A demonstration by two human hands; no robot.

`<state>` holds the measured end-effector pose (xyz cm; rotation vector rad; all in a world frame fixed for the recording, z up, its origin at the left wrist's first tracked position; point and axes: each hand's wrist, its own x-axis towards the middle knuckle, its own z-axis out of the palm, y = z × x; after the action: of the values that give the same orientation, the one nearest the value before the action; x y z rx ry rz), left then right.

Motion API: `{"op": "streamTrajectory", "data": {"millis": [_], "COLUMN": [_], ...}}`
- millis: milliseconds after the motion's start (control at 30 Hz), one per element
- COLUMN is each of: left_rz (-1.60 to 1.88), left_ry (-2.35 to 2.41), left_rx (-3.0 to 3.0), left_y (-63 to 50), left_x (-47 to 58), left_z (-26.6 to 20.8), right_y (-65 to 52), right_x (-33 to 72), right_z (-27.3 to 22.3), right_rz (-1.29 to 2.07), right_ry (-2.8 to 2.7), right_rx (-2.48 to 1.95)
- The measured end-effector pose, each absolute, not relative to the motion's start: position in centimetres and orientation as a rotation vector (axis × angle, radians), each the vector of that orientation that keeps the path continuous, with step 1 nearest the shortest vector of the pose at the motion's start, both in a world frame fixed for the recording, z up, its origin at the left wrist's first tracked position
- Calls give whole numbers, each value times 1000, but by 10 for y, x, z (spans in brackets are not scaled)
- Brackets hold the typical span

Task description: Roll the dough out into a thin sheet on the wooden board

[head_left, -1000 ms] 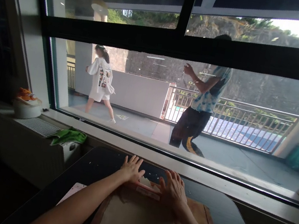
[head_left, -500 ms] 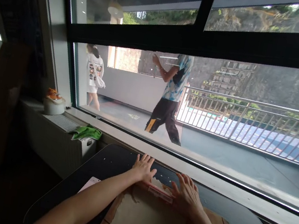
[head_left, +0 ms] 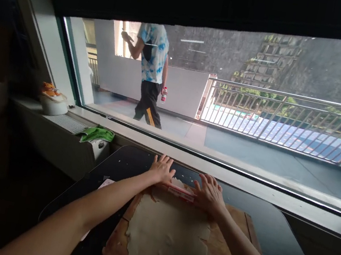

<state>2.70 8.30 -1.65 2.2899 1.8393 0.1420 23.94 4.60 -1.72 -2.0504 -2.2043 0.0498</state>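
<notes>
A pale sheet of dough (head_left: pixel 168 232), thin and ragged at its edges, lies on a wooden board (head_left: pixel 234 253). Across the dough's far end rests a reddish rolling pin (head_left: pixel 181 193) with a printed label. My left hand (head_left: pixel 163 170) lies over the pin's left end, palm down, fingers stretched forward and apart. Over the right end is my right hand (head_left: pixel 210 194), its fingers likewise extended beyond the pin. The palms hide both ends of the pin. A strip of dough shows past it.
The board sits on a dark table (head_left: pixel 273 233) beside the window sill (head_left: pixel 168 142). Pale crumbs dot the tabletop. To the left, a green cloth (head_left: pixel 98 133) and a white pot-like container (head_left: pixel 54 102) stand on a ledge. Outside the glass, a person (head_left: pixel 153 67) walks with a bottle (head_left: pixel 164 94).
My view has tipped downward, showing more of the dough and board. Both hands remain on the rolling pin near the far end. Outside, one person walked left; another left view.
</notes>
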Motion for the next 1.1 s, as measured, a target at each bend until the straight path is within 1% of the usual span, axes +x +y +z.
{"op": "streamTrajectory", "data": {"millis": [100,200,333,433,533,633,700,867,967,1100], "left_rz": [81,124,192,380,506,478,430,388,577,972], "left_ry": [1679,1618,1797,1983,1897,1662,1610,1847,1903,1781], "left_rx": [2340,2392,2327,2332,2442,2597,2633,2435,2461,2482], "left_y": [55,40,77,104,89,55,46,85,92,50], "left_x": [15,5,17,27,21,9,6,19,21,15], "left_z": [-32,-43,-36,-29,-35,-45,-46,-32,-29,-35], "right_y": [11,-9,32,61,45,9,1,43,51,21], "right_x": [242,244,243,241,240,241,241,237,237,237], "right_z": [-29,-40,-30,-19,-21,-30,-32,-22,-21,-33], "right_rz": [62,-11,-40,-1,26,26,-13,-60,-95,-151], "right_ry": [-2363,-2406,-2240,-2075,-2150,-2344,-2377,-2105,-2036,-2098], "right_rx": [-1898,-1751,-1880,-2030,-1976,-1784,-1725,-1964,-1974,-1905]}}
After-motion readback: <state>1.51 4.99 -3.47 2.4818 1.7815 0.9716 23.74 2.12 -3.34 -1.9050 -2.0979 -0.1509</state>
